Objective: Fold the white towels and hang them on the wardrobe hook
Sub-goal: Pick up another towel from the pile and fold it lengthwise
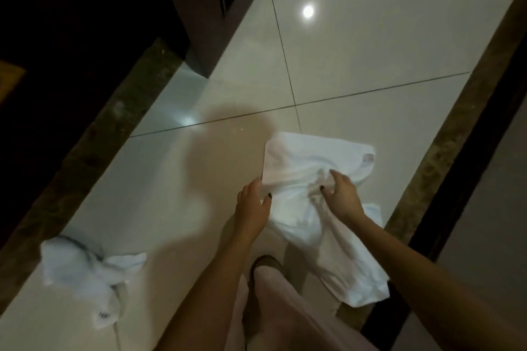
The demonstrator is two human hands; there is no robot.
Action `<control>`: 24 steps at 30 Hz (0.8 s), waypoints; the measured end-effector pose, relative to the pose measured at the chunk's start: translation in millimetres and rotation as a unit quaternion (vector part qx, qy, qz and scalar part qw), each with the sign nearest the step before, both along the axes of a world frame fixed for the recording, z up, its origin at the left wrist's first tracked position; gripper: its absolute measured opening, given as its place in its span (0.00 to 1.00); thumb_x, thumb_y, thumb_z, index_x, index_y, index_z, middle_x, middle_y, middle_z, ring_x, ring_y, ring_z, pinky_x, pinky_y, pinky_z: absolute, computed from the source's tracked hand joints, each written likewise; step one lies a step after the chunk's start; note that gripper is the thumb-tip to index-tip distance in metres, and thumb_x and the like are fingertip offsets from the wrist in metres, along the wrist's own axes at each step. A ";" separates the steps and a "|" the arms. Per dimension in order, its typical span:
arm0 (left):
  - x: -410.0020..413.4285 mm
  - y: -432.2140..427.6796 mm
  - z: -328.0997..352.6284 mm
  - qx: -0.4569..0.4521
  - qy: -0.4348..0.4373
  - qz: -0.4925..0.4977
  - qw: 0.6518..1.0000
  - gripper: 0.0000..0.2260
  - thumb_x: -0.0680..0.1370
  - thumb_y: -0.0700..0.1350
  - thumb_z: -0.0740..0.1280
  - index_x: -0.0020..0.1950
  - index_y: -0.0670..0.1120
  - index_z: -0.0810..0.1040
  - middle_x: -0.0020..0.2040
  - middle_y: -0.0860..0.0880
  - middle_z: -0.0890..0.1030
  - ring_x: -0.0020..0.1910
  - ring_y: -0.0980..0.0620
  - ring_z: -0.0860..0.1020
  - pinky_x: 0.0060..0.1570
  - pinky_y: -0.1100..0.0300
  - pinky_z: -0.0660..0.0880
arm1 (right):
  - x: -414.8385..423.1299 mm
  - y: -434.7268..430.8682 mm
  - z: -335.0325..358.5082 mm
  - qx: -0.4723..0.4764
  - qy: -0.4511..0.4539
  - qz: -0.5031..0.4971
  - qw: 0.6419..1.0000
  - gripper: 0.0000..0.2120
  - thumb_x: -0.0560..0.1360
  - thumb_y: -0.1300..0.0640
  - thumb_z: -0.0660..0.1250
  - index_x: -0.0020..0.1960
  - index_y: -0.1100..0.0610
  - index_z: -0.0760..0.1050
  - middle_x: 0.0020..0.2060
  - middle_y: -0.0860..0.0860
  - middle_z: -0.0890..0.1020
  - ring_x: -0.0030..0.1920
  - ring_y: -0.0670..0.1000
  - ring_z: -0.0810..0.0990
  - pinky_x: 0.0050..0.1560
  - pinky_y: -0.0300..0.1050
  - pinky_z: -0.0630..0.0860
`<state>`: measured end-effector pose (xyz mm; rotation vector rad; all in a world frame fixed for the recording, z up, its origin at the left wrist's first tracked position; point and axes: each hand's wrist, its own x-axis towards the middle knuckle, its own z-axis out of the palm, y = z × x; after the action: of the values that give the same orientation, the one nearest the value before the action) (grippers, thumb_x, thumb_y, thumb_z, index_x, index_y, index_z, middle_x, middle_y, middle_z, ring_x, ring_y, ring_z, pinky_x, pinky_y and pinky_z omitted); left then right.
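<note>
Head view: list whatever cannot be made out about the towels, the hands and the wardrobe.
- Wardrobe: cut off by the top edge and in deep shadow; no hook shows.
- Held towel: bunched and blurred, so how far it is folded is unclear.
- Left hand: fingertips hidden behind the towel's edge.
- Right hand: fingertips buried in the cloth it grips.
- Second towel on the floor: blurred; its tag is too small to read.
</note>
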<state>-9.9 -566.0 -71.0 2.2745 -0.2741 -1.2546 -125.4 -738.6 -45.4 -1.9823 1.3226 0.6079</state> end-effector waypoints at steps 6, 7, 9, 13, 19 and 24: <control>5.8 -9.3 -82.8 0.016 0.059 0.139 0.988 0.21 0.78 0.48 0.67 0.68 0.42 0.71 0.61 0.42 0.79 0.58 0.43 0.77 0.57 0.54 0.74 | -1.4 -16.1 -77.9 -0.043 0.043 -0.124 0.990 0.36 0.76 0.48 0.68 0.78 0.47 0.52 0.65 0.65 0.67 0.62 0.68 0.71 0.63 0.60 0.69; 5.3 -9.0 -84.7 0.014 0.065 0.147 0.987 0.17 0.78 0.47 0.67 0.63 0.41 0.75 0.57 0.41 0.81 0.54 0.43 0.79 0.53 0.55 0.75 | -4.0 -12.6 -82.8 -0.041 0.050 -0.128 0.990 0.33 0.77 0.52 0.67 0.77 0.49 0.55 0.64 0.65 0.69 0.61 0.68 0.72 0.62 0.58 0.69; 4.0 -8.5 -75.7 -0.016 0.056 0.173 0.983 0.09 0.78 0.44 0.67 0.53 0.38 0.79 0.49 0.37 0.82 0.44 0.44 0.79 0.42 0.60 0.73 | -8.2 -1.5 -84.8 -0.030 0.029 -0.109 0.993 0.24 0.77 0.63 0.62 0.72 0.58 0.64 0.59 0.65 0.75 0.58 0.66 0.75 0.58 0.52 0.71; 9.1 -10.9 -18.5 -0.090 -0.046 0.216 0.971 0.04 0.79 0.42 0.66 0.48 0.41 0.77 0.39 0.48 0.78 0.39 0.51 0.74 0.33 0.73 0.66 | -3.6 18.8 -46.8 -0.012 -0.043 -0.121 0.992 0.11 0.76 0.67 0.60 0.56 0.65 0.77 0.47 0.61 0.82 0.48 0.60 0.80 0.44 0.43 0.70; 30.2 -12.4 126.3 -0.150 -0.047 0.276 0.948 0.04 0.80 0.40 0.63 0.53 0.41 0.75 0.42 0.50 0.77 0.41 0.53 0.75 0.38 0.66 0.70 | 12.5 54.4 95.7 -0.008 -0.115 -0.061 0.991 0.09 0.76 0.64 0.62 0.54 0.63 0.78 0.49 0.59 0.80 0.48 0.56 0.78 0.46 0.41 0.69; 51.9 -16.6 295.9 -0.252 -0.023 0.152 0.955 0.09 0.78 0.39 0.66 0.46 0.54 0.75 0.40 0.58 0.77 0.38 0.68 0.75 0.39 0.75 0.70 | 42.7 60.0 265.1 0.020 -0.270 -0.079 0.959 0.21 0.79 0.66 0.59 0.69 0.54 0.70 0.63 0.49 0.74 0.60 0.47 0.74 0.61 0.40 0.72</control>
<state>42.0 -582.5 224.9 1.8210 -0.2199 -0.8556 -82.7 -678.6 219.7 -1.8087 1.0949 0.0057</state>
